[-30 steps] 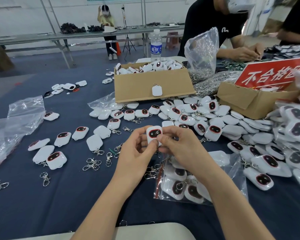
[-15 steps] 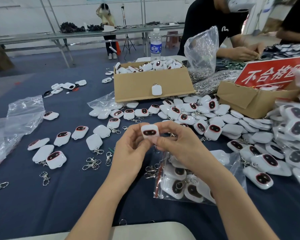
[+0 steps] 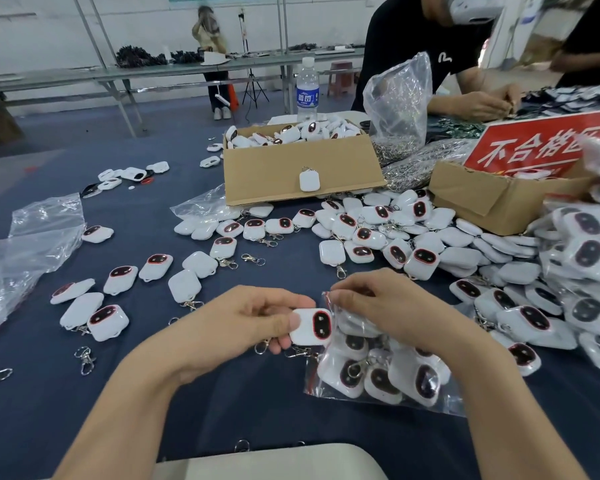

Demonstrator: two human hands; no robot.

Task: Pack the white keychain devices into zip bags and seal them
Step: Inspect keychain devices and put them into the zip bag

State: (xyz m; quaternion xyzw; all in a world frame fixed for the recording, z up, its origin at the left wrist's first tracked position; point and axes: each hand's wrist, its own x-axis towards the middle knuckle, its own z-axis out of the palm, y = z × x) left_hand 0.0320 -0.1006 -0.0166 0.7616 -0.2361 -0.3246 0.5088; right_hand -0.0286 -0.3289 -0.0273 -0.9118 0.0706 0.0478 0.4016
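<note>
My left hand (image 3: 243,320) pinches a white keychain device (image 3: 311,326) with a dark red-rimmed face, its metal clasp hanging below the fingers. The device sits right at the mouth of a clear zip bag (image 3: 381,368) that lies on the blue cloth and holds several devices. My right hand (image 3: 378,303) pinches the bag's red-striped top edge and holds it up. Loose devices (image 3: 354,233) lie scattered and heaped across the table beyond my hands.
A cardboard box (image 3: 302,168) full of devices stands at the back centre, with a water bottle (image 3: 307,90) behind it. A second box (image 3: 499,199) with a red sign is at right. Empty clear bags (image 3: 25,251) lie left. Loose clasps (image 3: 84,358) dot the cloth. A person works opposite.
Both hands dropped from mid-air toward the bag. The left hand now holds the device alone, turned sideways at the bag's mouth. The right hand let go of it and took the bag's edge.
</note>
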